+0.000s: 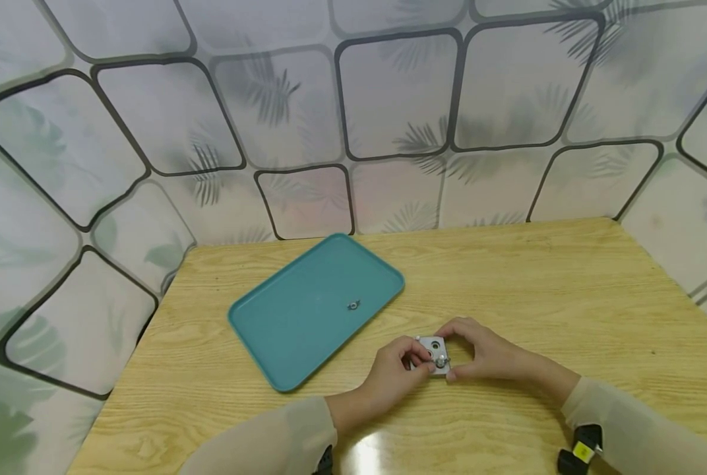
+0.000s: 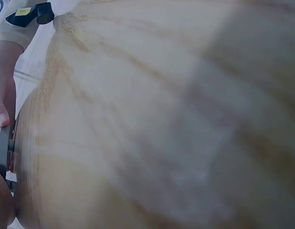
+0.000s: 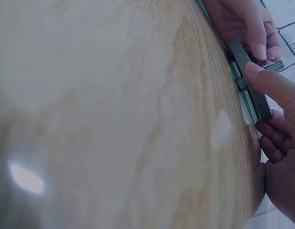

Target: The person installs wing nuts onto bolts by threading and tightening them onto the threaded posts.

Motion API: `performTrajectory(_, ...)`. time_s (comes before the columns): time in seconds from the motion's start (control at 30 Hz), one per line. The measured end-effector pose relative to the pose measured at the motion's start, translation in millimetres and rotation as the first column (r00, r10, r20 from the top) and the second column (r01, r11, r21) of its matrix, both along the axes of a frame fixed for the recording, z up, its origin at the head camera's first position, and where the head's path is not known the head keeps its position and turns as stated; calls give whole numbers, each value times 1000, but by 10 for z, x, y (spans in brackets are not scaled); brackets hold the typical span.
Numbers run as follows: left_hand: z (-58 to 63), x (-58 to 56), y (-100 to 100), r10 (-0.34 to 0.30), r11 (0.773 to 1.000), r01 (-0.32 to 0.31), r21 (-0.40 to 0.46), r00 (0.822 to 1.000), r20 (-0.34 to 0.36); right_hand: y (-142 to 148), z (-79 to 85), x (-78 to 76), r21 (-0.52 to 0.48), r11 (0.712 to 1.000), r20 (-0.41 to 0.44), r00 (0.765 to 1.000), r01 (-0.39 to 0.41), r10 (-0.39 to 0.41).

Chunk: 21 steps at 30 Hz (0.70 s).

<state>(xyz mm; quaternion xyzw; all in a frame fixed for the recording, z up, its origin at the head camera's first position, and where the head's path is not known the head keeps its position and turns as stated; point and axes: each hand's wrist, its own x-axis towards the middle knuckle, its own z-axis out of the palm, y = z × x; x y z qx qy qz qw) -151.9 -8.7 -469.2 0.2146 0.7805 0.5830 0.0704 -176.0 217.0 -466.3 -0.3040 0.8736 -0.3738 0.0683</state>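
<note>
My right hand holds a small grey metal plate by its edges, thumb at the near side and fingers at the far side. Round holes show in the plate's face. A wing nut sits on the plate near its right edge, and my left hand pinches at it with thumb and curled fingers, partly covering the plate. In the right wrist view a threaded bolt sticks up from the plate beside the left fingertips. The plate appears edge-on in the left wrist view, with short feet beneath it.
Left of the hands, a teal tray lies at an angle on the wooden table. Another wing nut rests in the tray near its right edge. A patterned curtain hangs behind the table.
</note>
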Motion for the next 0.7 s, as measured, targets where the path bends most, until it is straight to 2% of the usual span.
performTrajectory(0.3, 0, -1, 4, -13, 1000, 13, -27, 1000, -21, 2, -7, 2, -8, 1000, -7, 1000, -9, 9)
performTrajectory(0.53, 3, 2, 10, -40, 999, 40, -29, 999, -6, 9, -16, 1, -6, 1000, -20, 1000, -11, 11)
performTrajectory(0.7, 5, 5, 25, -34, 999, 33, -37, 999, -26, 7, -13, 2, -12, 1000, -24, 1000, -15, 15)
